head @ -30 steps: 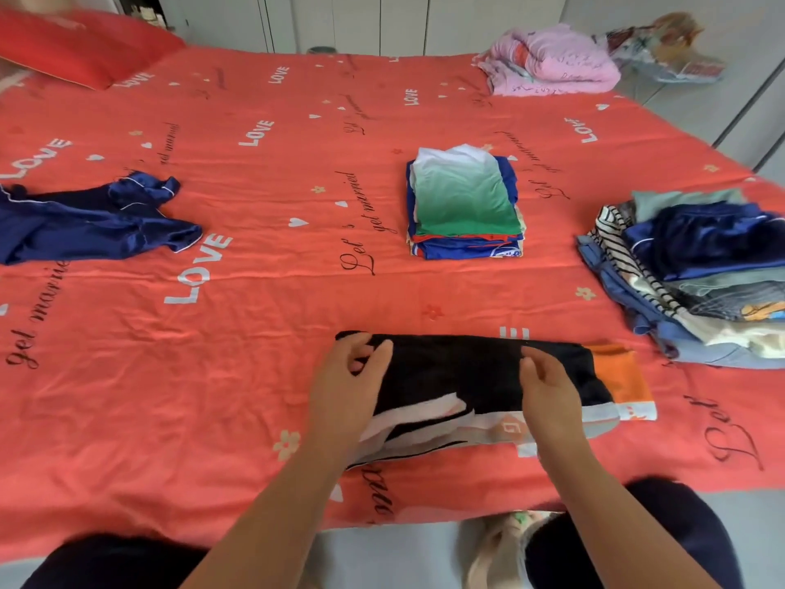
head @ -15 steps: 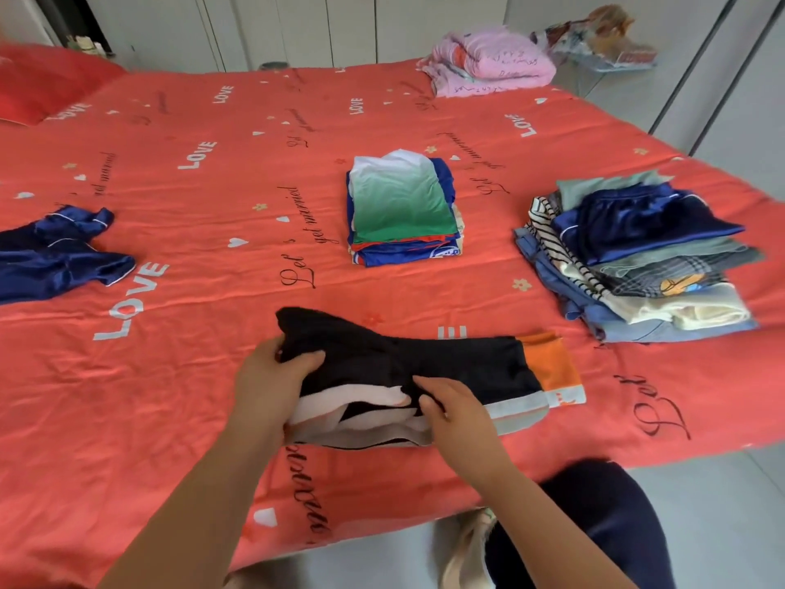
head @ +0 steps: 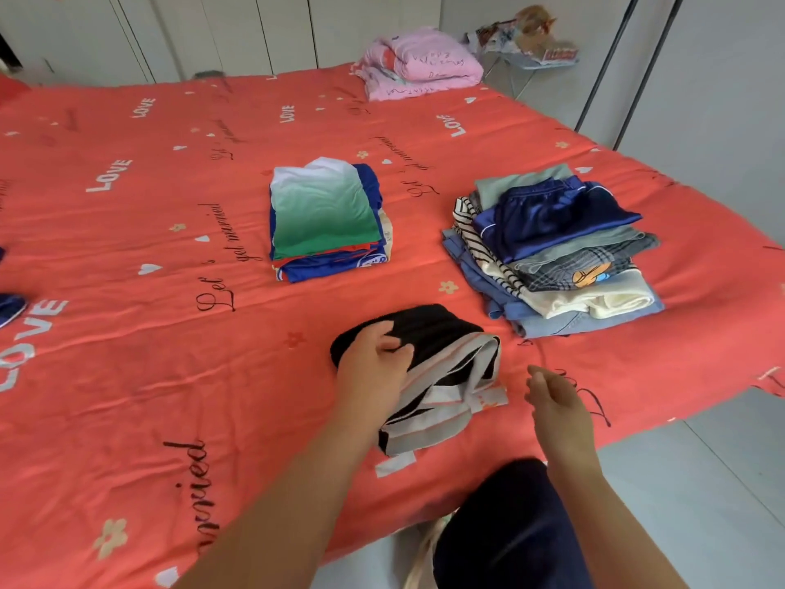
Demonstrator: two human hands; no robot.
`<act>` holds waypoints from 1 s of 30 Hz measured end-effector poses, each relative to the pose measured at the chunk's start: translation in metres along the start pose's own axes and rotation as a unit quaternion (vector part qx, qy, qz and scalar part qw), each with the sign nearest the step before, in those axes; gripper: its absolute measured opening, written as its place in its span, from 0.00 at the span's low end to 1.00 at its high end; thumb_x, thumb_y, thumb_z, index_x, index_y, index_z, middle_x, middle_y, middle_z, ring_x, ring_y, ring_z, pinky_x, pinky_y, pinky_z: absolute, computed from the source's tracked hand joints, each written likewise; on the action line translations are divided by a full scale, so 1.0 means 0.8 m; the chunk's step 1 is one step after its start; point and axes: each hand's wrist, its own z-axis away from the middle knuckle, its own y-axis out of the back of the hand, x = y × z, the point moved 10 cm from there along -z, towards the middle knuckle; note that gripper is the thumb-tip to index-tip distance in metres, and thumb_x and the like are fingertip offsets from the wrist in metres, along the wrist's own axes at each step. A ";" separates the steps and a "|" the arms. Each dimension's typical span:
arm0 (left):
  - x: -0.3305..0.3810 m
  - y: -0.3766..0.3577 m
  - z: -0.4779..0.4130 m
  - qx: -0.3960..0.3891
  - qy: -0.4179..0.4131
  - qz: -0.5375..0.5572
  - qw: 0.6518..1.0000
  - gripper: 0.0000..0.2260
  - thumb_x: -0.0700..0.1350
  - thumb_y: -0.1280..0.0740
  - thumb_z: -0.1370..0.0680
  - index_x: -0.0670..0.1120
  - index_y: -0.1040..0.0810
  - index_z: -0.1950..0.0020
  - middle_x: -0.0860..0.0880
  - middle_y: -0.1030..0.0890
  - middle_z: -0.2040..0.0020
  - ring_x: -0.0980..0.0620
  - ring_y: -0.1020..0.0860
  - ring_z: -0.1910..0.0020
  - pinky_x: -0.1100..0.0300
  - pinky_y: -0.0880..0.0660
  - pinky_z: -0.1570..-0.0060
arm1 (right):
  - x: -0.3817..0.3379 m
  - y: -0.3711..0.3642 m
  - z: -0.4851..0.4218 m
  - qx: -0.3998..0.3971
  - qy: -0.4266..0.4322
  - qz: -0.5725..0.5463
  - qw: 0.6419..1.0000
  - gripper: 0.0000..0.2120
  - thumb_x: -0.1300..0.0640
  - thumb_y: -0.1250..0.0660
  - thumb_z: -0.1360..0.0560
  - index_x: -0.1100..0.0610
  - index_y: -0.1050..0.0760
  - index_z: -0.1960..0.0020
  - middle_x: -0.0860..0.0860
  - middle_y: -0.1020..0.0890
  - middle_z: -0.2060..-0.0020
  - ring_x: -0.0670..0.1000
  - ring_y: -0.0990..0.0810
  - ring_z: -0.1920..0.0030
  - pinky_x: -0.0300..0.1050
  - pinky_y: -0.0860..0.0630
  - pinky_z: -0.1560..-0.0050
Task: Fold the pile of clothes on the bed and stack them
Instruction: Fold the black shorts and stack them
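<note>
**Two stacks beyond one folded black garment**

Two folded stacks lie past the black garment (head: 441, 333). The green-topped stack (head: 325, 214) is at 11 o'clock from it and well apart. The mixed stack (head: 552, 248) is at 2 o'clock, its lowest blue layer near the garment's far corner.

The garment sits near the bed's near edge, on the red bed cover (head: 127, 376). The left hand (head: 374, 367) lies on top of it, fingers lightly bent and pressing. The right hand (head: 556, 401) hovers just beside it at 3 o'clock, fingers relaxed and holding nothing.

Bare cover spreads wide toward 9 o'clock, and grey floor (head: 701, 482) begins at 4 o'clock. A pink bundle (head: 420, 63) rests at the far edge, at 12 o'clock. A navy piece (head: 10, 308) at 9 o'clock is cut off by the frame. The left palm hides the garment's left fold.
</note>
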 end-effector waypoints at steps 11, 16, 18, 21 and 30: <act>-0.123 0.000 0.015 0.016 0.143 0.094 0.985 0.29 0.47 0.28 0.29 0.52 0.34 0.31 0.51 0.25 0.38 0.50 0.24 0.41 0.47 0.27 0.39 | -0.102 -0.069 -0.031 -0.065 0.180 0.128 0.973 0.11 0.57 0.34 0.26 0.53 0.20 0.44 0.54 0.22 0.46 0.51 0.26 0.42 0.40 0.33 0.42; -0.111 -0.014 0.012 -0.010 0.066 -0.001 0.998 0.42 0.39 0.29 0.34 0.52 0.43 0.24 0.49 0.31 0.31 0.50 0.31 0.33 0.53 0.34 0.33 | -0.032 -0.055 -0.028 -0.117 0.079 0.238 0.961 0.18 0.68 0.39 0.30 0.54 0.20 0.45 0.56 0.21 0.49 0.55 0.24 0.47 0.37 0.36 0.54; -0.110 -0.015 0.012 -0.025 0.058 -0.067 0.996 0.44 0.41 0.28 0.33 0.51 0.49 0.23 0.47 0.35 0.29 0.48 0.35 0.31 0.59 0.37 0.34 | -0.024 -0.047 -0.020 -0.126 0.060 0.244 0.960 0.18 0.67 0.39 0.29 0.54 0.21 0.43 0.50 0.25 0.55 0.54 0.26 0.44 0.36 0.36 0.50; -0.093 -0.009 0.006 -0.005 0.032 -0.166 0.986 0.47 0.45 0.27 0.31 0.51 0.56 0.23 0.43 0.46 0.26 0.47 0.45 0.27 0.58 0.45 0.30 | -0.052 -0.047 -0.024 -0.094 0.111 0.272 0.951 0.17 0.64 0.35 0.31 0.52 0.20 0.44 0.52 0.24 0.51 0.56 0.26 0.43 0.45 0.33 0.39; -0.066 -0.048 -0.033 -0.042 -0.058 -0.400 0.914 0.31 0.65 0.46 0.24 0.61 0.55 0.25 0.50 0.61 0.23 0.45 0.59 0.25 0.47 0.54 0.28 | -0.114 -0.167 -0.026 -0.157 0.310 0.403 0.847 0.22 0.47 0.51 0.22 0.45 0.34 0.30 0.53 0.34 0.29 0.57 0.40 0.28 0.57 0.44 0.30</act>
